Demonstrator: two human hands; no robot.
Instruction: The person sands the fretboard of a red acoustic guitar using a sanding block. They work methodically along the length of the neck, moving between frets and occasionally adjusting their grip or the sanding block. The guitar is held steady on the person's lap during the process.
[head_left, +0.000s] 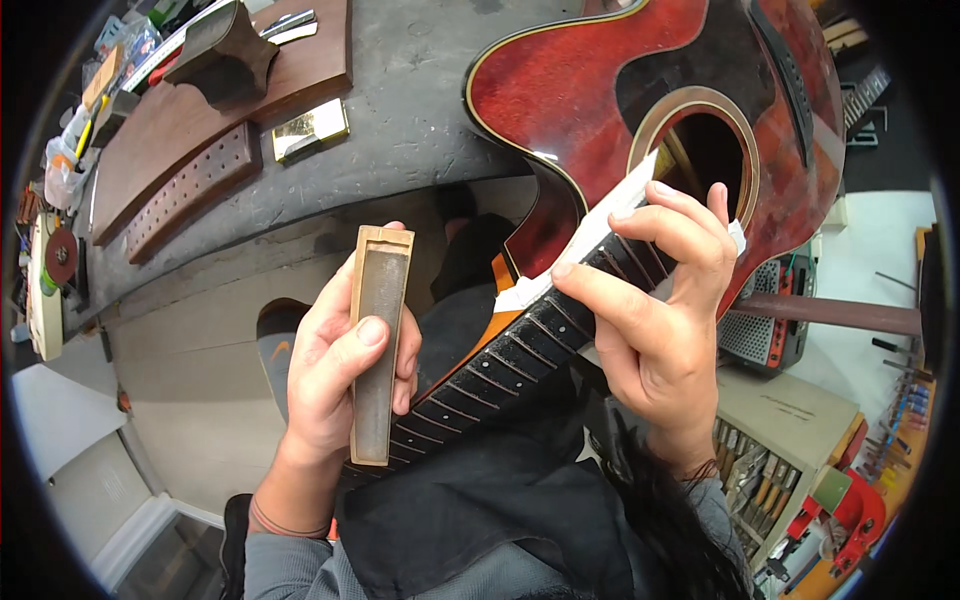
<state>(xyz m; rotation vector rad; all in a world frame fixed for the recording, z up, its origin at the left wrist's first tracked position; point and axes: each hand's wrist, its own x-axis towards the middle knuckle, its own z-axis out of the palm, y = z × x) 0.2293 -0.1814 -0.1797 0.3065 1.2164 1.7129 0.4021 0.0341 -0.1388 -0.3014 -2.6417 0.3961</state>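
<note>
Scuffed bench [405,110], glossy curved guitar [560,80]; left hand [328,372] grips oblong block [377,390].

Okay so we've got two bare hands [325,370] [668,300], one red guitar [565,80], one long narrow block [380,400], one gold piece [311,130] and one hole-dotted brown bar [195,192].

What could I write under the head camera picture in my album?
Left hand gripping a long narrow block, right hand by the black fretboard of a red guitar.

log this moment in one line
left hand: grips block | right hand: open, at white tape | guitar: no strings visible
</note>
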